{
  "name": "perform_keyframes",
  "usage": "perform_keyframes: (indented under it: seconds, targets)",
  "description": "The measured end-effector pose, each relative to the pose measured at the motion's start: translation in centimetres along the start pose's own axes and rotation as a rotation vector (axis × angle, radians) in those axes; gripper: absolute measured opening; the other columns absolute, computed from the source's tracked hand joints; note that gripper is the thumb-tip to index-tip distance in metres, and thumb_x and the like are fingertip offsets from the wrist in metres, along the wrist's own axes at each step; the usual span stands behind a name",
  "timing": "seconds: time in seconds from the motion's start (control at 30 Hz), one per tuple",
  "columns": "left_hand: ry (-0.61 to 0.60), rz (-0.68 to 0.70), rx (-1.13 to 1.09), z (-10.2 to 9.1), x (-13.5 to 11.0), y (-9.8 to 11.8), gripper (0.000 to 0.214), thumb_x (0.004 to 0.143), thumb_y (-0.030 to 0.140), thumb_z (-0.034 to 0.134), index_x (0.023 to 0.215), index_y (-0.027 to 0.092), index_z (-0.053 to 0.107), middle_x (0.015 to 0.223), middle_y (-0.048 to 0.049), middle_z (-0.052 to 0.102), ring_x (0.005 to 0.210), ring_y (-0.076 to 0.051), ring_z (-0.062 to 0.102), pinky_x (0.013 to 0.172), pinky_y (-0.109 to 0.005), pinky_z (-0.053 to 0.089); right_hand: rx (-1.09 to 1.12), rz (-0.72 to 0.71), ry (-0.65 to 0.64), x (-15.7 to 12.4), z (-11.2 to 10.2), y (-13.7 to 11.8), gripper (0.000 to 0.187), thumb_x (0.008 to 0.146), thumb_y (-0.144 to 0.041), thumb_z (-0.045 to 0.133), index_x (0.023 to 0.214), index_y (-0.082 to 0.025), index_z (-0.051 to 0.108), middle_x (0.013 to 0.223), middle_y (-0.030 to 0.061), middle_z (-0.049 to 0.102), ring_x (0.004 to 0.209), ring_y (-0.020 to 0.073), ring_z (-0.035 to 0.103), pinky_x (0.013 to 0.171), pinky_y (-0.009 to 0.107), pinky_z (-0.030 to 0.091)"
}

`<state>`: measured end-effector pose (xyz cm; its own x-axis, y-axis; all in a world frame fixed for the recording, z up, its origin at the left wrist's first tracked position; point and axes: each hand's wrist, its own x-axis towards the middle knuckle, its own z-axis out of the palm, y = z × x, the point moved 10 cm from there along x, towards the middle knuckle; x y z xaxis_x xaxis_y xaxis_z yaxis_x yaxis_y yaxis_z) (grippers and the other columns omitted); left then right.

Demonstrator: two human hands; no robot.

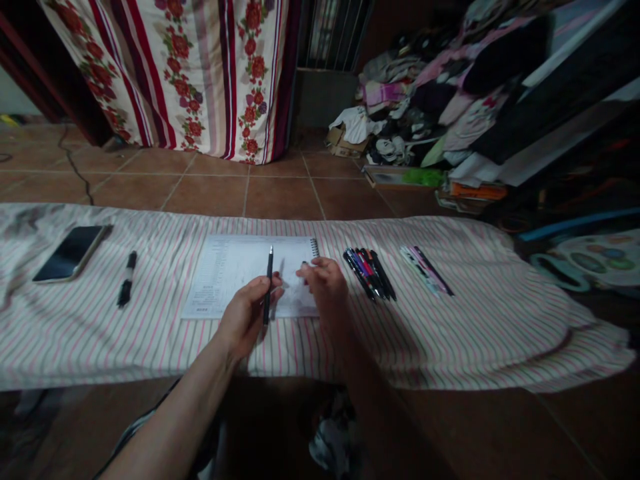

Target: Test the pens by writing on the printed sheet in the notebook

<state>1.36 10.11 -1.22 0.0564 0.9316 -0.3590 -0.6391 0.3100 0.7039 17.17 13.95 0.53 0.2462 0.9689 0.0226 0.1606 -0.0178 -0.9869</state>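
Observation:
My left hand [247, 313] is closed round a black pen [269, 283] held upright over a spiral notebook [235, 270] that lies open on a striped cloth [450, 327]. My right hand [325, 280] rests on the notebook's right side with its fingers curled and pinched near the edge; what they hold, if anything, is too small to see. Just right of that hand lies a bunch of several pens [370, 273].
A phone [70, 253] and a black marker [127, 279] lie on the cloth at the left. A second group of pens [427, 270] lies farther right. Beyond are tiled floor, a floral curtain [200, 73] and a heap of clothes [440, 93].

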Motion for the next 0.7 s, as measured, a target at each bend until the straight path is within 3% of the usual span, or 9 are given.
perform_keyframes:
  seconds: [0.1,0.2,0.27,0.5,0.7]
  targets:
    - [-0.014,-0.100,-0.175,0.5,0.2,-0.7,0.021,0.083,0.011,0.048,0.078,0.009,0.069,0.090,-0.0089,0.067,0.080,-0.012,0.063,0.079,-0.022,0.051,-0.315,-0.293,-0.284,-3.1,4.7,-2.5,0.008,0.079,-0.027,0.054,0.084,-0.021,0.055,0.074,0.0026,0.066,0.068,0.0171,0.060,0.064,0.028,0.042]
    - [0.043,-0.189,-0.279,0.4,0.3,-1.6,0.023,0.086,0.012,0.046,0.086,0.007,0.068,0.081,-0.0085,0.067,0.069,-0.011,0.062,0.071,-0.021,0.052,-0.543,-0.574,-0.373,-5.6,7.3,-4.1,0.008,0.081,-0.018,0.048,0.082,-0.019,0.056,0.083,0.0069,0.065,0.082,0.0207,0.058,0.071,0.031,0.042]
    - [0.084,-0.190,-0.334,0.1,0.4,-1.8,0.024,0.087,0.013,0.045,0.083,0.006,0.067,0.079,-0.0083,0.067,0.068,-0.011,0.063,0.069,-0.020,0.053,-0.612,-0.658,-0.389,-6.2,7.9,-4.5,0.009,0.083,-0.018,0.048,0.084,-0.019,0.056,0.087,0.0079,0.064,0.086,0.0216,0.056,0.074,0.032,0.041]
    - [0.082,-0.250,-0.480,1.1,0.5,-2.9,0.030,0.092,0.015,0.037,0.079,0.006,0.063,0.075,-0.0071,0.065,0.071,-0.010,0.064,0.071,-0.017,0.053,-0.668,-0.613,-0.162,-5.7,6.3,-5.6,0.024,0.090,-0.038,0.043,0.084,-0.018,0.056,0.082,0.0083,0.065,0.082,0.0224,0.058,0.073,0.033,0.043]
    - [0.088,-0.253,-0.528,1.5,0.5,-3.1,0.027,0.091,0.019,0.040,0.078,0.009,0.061,0.072,-0.0059,0.066,0.067,-0.010,0.064,0.068,-0.019,0.055,-0.598,-0.616,-0.078,-5.8,5.6,-6.6,0.031,0.090,-0.037,0.041,0.096,-0.014,0.061,0.090,0.0129,0.064,0.090,0.0244,0.059,0.078,0.035,0.046]
